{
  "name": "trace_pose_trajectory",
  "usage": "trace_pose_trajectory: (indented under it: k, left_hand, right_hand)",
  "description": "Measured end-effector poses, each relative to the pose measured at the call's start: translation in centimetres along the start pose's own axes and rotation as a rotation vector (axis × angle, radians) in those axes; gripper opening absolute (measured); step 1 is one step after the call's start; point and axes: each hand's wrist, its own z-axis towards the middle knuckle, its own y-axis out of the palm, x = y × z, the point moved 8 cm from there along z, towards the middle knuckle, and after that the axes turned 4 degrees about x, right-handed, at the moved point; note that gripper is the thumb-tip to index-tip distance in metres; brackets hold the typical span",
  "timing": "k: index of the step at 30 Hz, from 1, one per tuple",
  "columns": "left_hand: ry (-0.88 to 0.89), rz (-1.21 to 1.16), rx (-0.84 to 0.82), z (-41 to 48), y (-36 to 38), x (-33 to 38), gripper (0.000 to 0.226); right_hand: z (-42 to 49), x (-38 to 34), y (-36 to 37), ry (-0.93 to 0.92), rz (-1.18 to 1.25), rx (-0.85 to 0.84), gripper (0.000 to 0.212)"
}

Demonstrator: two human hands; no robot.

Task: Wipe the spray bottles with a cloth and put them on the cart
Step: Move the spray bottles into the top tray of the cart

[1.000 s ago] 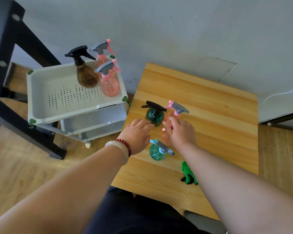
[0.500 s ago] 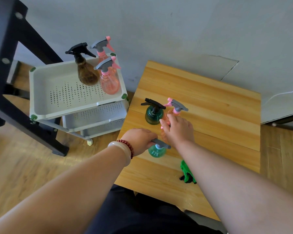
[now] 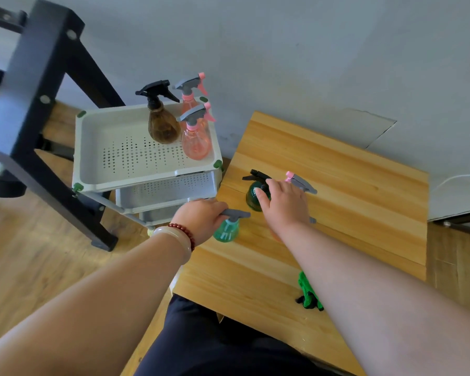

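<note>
A grey wall backs the pale wooden table [image 3: 350,202]. Left of it stands the white three-tier plastic cart [image 3: 92,147]. My left hand [image 3: 201,221] grips the grey trigger head of the translucent teal spray bottle [image 3: 227,230], which sits further left, nearer the cart, than half a second ago. My right hand [image 3: 285,207] covers the pink grey-triggered spray bottle [image 3: 300,183]; I cannot tell if it grips. The crumpled green cloth [image 3: 308,294] lies near, untouched, so I judge wiping needs it fetched first.

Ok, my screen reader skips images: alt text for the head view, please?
The left hand grips a teal spray bottle on a wooden table; the right hand reaches over a dark green bottle. Three bottles stand on a white cart.
</note>
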Motion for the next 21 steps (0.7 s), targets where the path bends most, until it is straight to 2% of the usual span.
trace_pose_trajectory:
  k: [15, 21]
  left_hand:
    - [-0.137, -0.148, 0.394, -2.4, -12.2, -10.0, 0.028]
    - [-0.150, -0.167, 0.453, -2.4, -15.8, -13.3, 0.025]
  right_hand:
    - [3.8, -11.0, -1.8, -0.130, 0.005, 0.037, 0.055]
    - [5.3, -14.2, -1.8, -0.135, -0.039, 0.034, 0.054]
